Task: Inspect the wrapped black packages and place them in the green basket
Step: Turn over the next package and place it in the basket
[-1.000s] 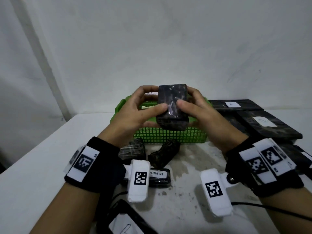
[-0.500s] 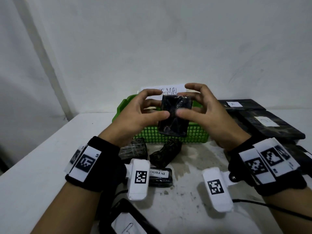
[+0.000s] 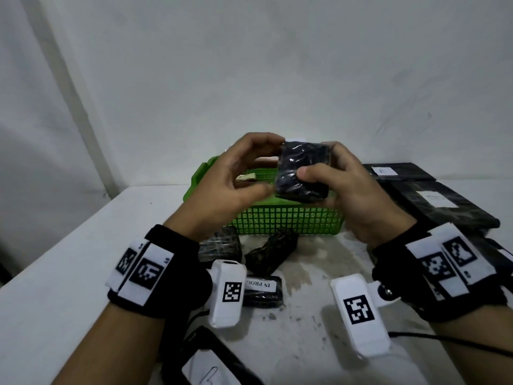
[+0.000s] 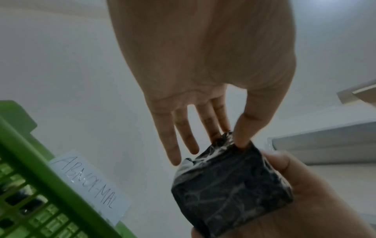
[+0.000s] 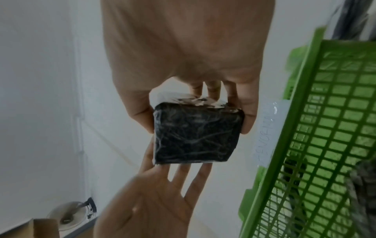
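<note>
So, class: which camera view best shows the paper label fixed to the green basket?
The left wrist view: the paper label on the green basket reads "ABNORMAL" clearly. The right wrist view shows it sideways and blurred. In the head view the hands and held package hide it.

A plain white wall rises behind a white table, whose top is scuffed and stained toward the near middle. The left wall lies in dimmer shade.
</note>
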### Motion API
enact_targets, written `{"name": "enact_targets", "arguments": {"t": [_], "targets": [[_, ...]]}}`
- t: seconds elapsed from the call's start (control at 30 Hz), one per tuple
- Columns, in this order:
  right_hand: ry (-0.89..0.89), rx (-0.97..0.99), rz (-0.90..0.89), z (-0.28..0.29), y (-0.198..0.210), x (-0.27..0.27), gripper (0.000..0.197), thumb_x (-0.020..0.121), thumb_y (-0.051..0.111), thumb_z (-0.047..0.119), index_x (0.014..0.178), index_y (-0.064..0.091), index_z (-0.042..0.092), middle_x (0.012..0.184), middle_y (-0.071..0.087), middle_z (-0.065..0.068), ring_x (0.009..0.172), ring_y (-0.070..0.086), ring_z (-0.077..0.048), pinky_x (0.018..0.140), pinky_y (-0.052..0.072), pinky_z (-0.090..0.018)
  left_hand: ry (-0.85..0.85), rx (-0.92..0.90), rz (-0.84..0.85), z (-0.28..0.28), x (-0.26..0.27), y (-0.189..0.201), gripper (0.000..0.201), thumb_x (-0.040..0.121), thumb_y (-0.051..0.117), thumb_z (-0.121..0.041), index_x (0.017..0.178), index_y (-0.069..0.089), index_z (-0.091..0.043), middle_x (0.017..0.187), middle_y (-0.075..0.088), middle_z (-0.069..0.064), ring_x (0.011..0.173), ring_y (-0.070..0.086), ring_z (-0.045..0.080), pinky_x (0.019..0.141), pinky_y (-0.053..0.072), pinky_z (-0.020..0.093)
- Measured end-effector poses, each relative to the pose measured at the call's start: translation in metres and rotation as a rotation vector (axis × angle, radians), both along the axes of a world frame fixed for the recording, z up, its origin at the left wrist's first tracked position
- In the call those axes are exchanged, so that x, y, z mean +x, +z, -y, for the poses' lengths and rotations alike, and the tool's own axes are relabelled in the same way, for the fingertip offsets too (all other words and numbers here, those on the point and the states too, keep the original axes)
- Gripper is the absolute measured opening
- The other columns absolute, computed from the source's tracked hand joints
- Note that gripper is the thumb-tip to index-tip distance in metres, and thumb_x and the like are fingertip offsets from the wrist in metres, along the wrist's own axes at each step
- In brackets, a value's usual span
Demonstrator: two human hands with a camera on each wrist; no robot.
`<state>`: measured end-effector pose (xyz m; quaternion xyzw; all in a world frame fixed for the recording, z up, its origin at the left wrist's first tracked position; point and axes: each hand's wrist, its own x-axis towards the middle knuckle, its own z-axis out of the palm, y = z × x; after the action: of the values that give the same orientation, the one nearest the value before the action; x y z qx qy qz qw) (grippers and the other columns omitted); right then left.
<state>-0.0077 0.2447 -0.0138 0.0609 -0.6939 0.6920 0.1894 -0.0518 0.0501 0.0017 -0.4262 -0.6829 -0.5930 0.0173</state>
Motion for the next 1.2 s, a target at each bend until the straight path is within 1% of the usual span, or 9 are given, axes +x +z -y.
{"name": "enact_targets", "arguments": {"t": [0.13,0.2,0.27,0.4,0.53,0.67,0.83,1.1,1.2], "targets": [[-0.002,0.149,-0.122,-0.001,-0.004,0.001,0.068,0.056,0.086,0.044,0.114,0.055,0.026,0.122,0.066,-0.008,0.107,0.07,-0.027,0.082,0.058,-0.041,0.066,0.002,0.172,-0.001,-0.001,0.001,0.015,0.096,0.055,-0.029,0.109,0.06,-0.022,0.114,0.068,-0.008,0.099,0.068,0.012,0.075,0.057,0.029],[0.045,0.207,-0.152,-0.002,-0.005,0.003,0.078,0.06,0.088,0.038,0.126,0.05,0.026,0.129,0.06,-0.002,0.115,0.065,-0.019,0.086,0.056,-0.031,0.085,-0.072,0.266,-0.001,-0.002,-0.001,0.041,0.093,0.051,-0.052,0.115,0.059,-0.018,0.115,0.068,-0.005,0.095,0.071,0.02,0.077,0.061,0.037],[0.085,0.239,-0.162,-0.004,-0.007,0.004,0.082,0.063,0.088,0.03,0.134,0.046,0.027,0.131,0.057,0.006,0.119,0.062,-0.013,0.092,0.054,-0.027,0.037,-0.101,0.348,-0.002,-0.003,-0.003,0.052,0.09,0.056,-0.057,0.121,0.058,-0.016,0.119,0.067,0.0,0.092,0.073,0.029,0.079,0.062,0.046],[0.175,0.088,-0.112,-0.003,-0.004,0.002,0.066,0.072,0.074,0.042,0.133,0.05,0.034,0.135,0.055,0.01,0.119,0.063,-0.007,0.088,0.056,-0.03,-0.027,-0.011,0.459,0.001,-0.008,-0.005,0.043,0.08,0.064,-0.032,0.119,0.058,-0.016,0.12,0.063,0.004,0.088,0.067,0.029,0.072,0.061,0.043],[0.113,-0.053,-0.062,-0.003,-0.004,-0.006,0.051,0.078,0.068,0.028,0.127,0.055,0.029,0.12,0.065,0.003,0.105,0.068,-0.01,0.078,0.057,-0.03,-0.079,-0.008,0.396,0.0,-0.009,-0.009,0.048,0.078,0.068,-0.015,0.124,0.057,-0.018,0.13,0.06,0.0,0.104,0.07,0.027,0.078,0.06,0.042],[0.094,-0.031,0.018,-0.007,-0.01,-0.009,0.054,0.07,0.075,0.021,0.122,0.06,0.025,0.116,0.069,-0.004,0.101,0.071,-0.017,0.079,0.056,-0.037,-0.046,-0.081,0.246,-0.001,-0.006,-0.01,0.058,0.074,0.073,-0.014,0.127,0.055,-0.026,0.134,0.058,-0.005,0.094,0.071,0.017,0.082,0.059,0.034],[0.056,0.02,-0.082,-0.011,-0.006,-0.004,0.045,0.077,0.082,0.007,0.113,0.062,0.026,0.12,0.067,-0.008,0.107,0.071,-0.024,0.082,0.061,-0.042,-0.094,-0.022,0.248,0.002,-0.008,-0.009,0.064,0.069,0.078,-0.016,0.129,0.054,-0.024,0.14,0.055,-0.005,0.091,0.067,0.017,0.082,0.055,0.032],[0.061,0.007,-0.044,-0.01,-0.005,-0.001,0.057,0.066,0.084,0.027,0.118,0.062,0.025,0.118,0.069,0.001,0.102,0.073,-0.019,0.082,0.061,-0.041,-0.03,-0.054,0.16,-0.002,-0.003,-0.008,0.066,0.066,0.076,-0.02,0.128,0.053,-0.031,0.137,0.055,-0.013,0.094,0.066,0.016,0.083,0.056,0.032],[0.133,0.004,0.095,-0.009,-0.004,0.001,0.07,0.063,0.079,0.043,0.129,0.056,0.034,0.122,0.066,0.008,0.103,0.073,-0.014,0.079,0.062,-0.039,0.036,-0.138,0.042,-0.007,0.002,-0.009,0.072,0.075,0.076,0.0,0.133,0.048,-0.032,0.127,0.057,-0.016,0.1,0.067,0.01,0.077,0.058,0.028]]}}
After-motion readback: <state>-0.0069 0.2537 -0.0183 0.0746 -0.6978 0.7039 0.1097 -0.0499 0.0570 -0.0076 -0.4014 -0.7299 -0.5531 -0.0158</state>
